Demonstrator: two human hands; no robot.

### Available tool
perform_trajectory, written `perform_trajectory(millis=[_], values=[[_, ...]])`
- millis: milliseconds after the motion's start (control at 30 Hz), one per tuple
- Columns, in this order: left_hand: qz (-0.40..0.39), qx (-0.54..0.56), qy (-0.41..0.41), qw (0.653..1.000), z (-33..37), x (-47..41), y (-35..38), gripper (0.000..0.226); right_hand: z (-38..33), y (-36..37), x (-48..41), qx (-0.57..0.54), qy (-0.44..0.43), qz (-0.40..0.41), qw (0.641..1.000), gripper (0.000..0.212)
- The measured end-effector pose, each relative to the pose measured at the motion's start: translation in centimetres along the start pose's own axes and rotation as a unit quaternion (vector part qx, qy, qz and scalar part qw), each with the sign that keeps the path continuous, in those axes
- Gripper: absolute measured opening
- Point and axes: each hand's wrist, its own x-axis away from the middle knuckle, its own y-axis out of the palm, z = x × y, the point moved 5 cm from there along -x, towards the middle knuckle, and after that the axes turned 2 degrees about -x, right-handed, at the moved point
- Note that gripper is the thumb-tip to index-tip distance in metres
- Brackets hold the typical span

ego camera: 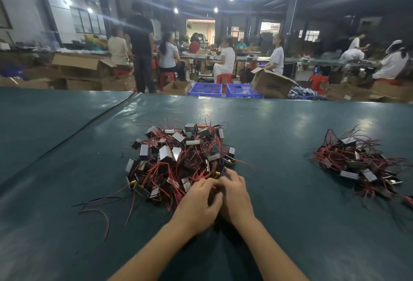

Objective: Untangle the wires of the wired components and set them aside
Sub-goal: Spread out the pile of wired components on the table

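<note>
Both hands are bunched up, touching, at the near edge of the big pile (178, 157) of wired boxes on the green surface (279, 128). The left hand (196, 202) and right hand (237, 198) curl into the tangle, and honestly I can't tell if either grip holds anything. A smaller pile (357, 164) sits well off right.

Main pile (178, 157): boxy components tangled in red and black wires, mid-table.
Left hand (196, 204): fingers curled at the pile's near edge, grip hidden.
Right hand (237, 195): pressed beside it, fingertips among the wires.
Second pile (357, 164): smaller, well apart, rightward.
Table (279, 120): dark green cover.
</note>
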Motion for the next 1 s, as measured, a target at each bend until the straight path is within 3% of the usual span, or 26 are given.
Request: perform_trajectory(millis=[200,367,500,633,733,867,1000], values=[[0.061,-0.024,-0.031,0.997,-1.6,1.1,0.5,0.041,0.2,0.4,-1.6,-0.107,0.035,-0.032,0.993,0.070],[0.046,0.005,-0.016,0.999,-2.0,1.6,0.4,0.035,0.6,0.5,-2.5,-0.284,0.105,-0.040,0.952,0.056],[0.036,0.011,-0.019,0.999,-2.1,1.6,0.5,0.035,0.3,0.3,-3.1,-0.248,0.120,-0.035,0.961,0.044],[0.038,0.019,-0.020,0.999,-2.0,1.4,0.5,0.034,-0.6,0.1,-1.0,-0.152,0.047,0.084,0.984,0.038],[0.046,0.025,-0.020,0.998,-2.1,1.3,0.5,0.034,-0.6,0.1,0.4,-0.160,0.015,0.144,0.976,0.041],[0.049,0.016,-0.013,0.999,-2.3,1.2,0.7,0.033,0.1,0.6,-0.6,-0.218,0.061,0.101,0.969,0.029],[0.028,-0.004,-0.006,1.000,-2.3,1.0,1.0,0.031,0.2,0.9,-2.0,-0.186,0.088,0.025,0.978,0.038]])
